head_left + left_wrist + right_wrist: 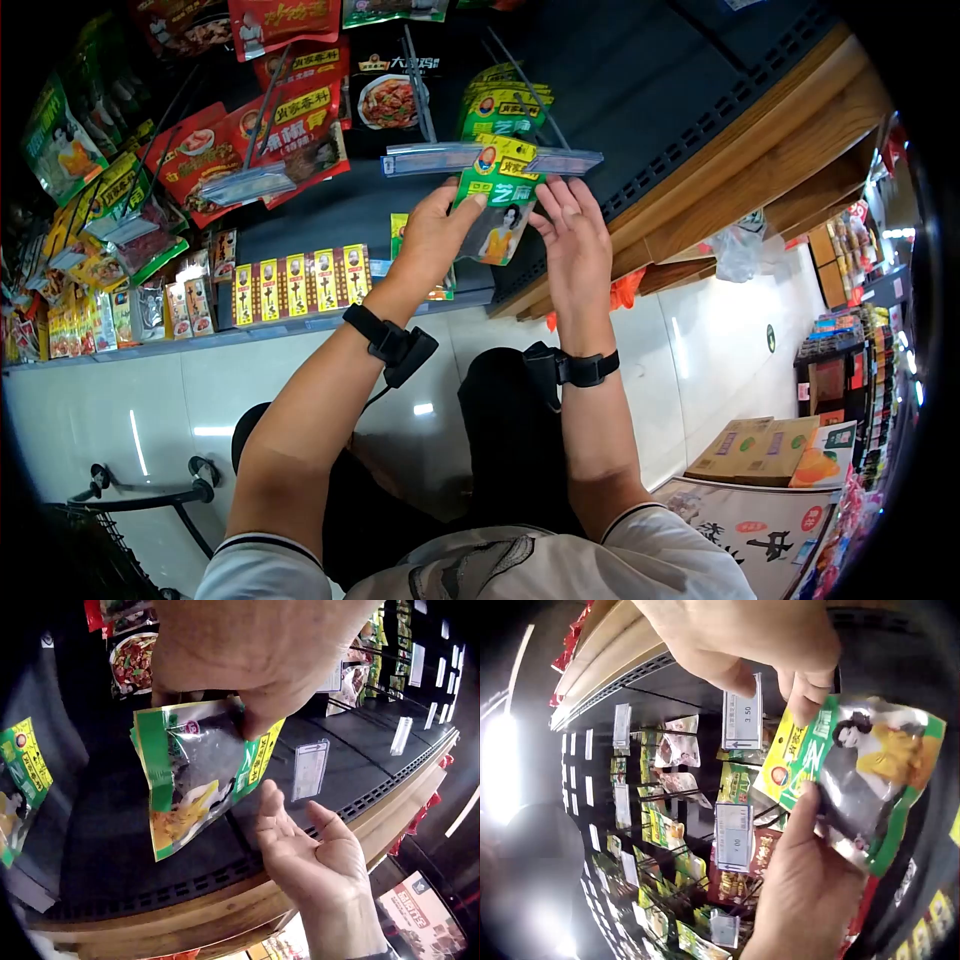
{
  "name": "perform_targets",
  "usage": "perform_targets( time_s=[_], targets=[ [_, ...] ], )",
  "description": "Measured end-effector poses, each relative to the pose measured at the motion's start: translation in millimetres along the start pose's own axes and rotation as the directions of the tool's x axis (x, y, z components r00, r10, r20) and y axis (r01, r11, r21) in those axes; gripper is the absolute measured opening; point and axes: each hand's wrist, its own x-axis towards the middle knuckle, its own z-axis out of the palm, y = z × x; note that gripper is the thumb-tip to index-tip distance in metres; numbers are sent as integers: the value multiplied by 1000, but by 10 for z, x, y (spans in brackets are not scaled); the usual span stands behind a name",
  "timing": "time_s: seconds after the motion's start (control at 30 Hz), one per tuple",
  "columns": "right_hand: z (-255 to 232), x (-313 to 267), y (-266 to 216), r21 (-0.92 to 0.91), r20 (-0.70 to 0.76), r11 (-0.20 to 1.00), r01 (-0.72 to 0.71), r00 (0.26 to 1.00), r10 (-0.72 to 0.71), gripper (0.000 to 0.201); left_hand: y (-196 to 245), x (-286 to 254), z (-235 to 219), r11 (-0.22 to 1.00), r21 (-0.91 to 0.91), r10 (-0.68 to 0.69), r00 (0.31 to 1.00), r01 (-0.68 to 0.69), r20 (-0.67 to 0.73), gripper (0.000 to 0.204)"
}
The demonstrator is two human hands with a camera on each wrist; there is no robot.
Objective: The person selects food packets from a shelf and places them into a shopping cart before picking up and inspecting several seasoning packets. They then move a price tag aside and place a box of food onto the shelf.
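Note:
A green and yellow packet (497, 205) with a picture of a person in yellow hangs in front of a clear price-label strip (430, 160). The left hand (436, 232) pinches its left edge, thumb on the front; the right wrist view shows this left hand (810, 889) gripping the packet (877, 772). At the packet's right side is the right hand (575, 245), palm turned up and fingers loosely bent. In the left wrist view the right hand (319, 862) stands apart from the packet (199, 776), holding nothing.
Similar green packets (505, 105) hang on hooks behind the strip. Red packets (300, 140) hang to the left, above yellow boxes (300, 285) on the bottom shelf. A wooden shelf edge (700, 190) runs along the right. Cardboard boxes (760, 450) stand at lower right, a wheeled cart (150, 497) at lower left.

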Motion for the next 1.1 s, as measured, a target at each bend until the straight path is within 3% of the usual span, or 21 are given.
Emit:
perform_targets(
  time_s=[0.13,0.33,0.57,0.67,0.77,1.1],
  targets=[
    [-12,86,-34,213,46,973,-89,996,81,50,10,15,37,996,-73,58,997,-54,53,35],
    [-109,103,-73,417,66,890,-182,983,171,19,-32,48,80,990,-60,129,989,-125,71,31],
    [-123,124,-104,433,82,883,-179,984,159,15,-43,162,178,983,-103,163,983,-155,78,34],
    [-105,127,-97,419,57,891,-176,984,168,15,17,175,204,988,-47,152,986,-149,74,34],
    [-93,134,-85,400,46,900,-171,985,167,15,-7,209,223,971,0,239,970,-239,33,32],
    [-113,143,-41,396,52,900,-182,983,176,16,-13,175,219,969,66,237,971,-237,10,28]
  ],
)
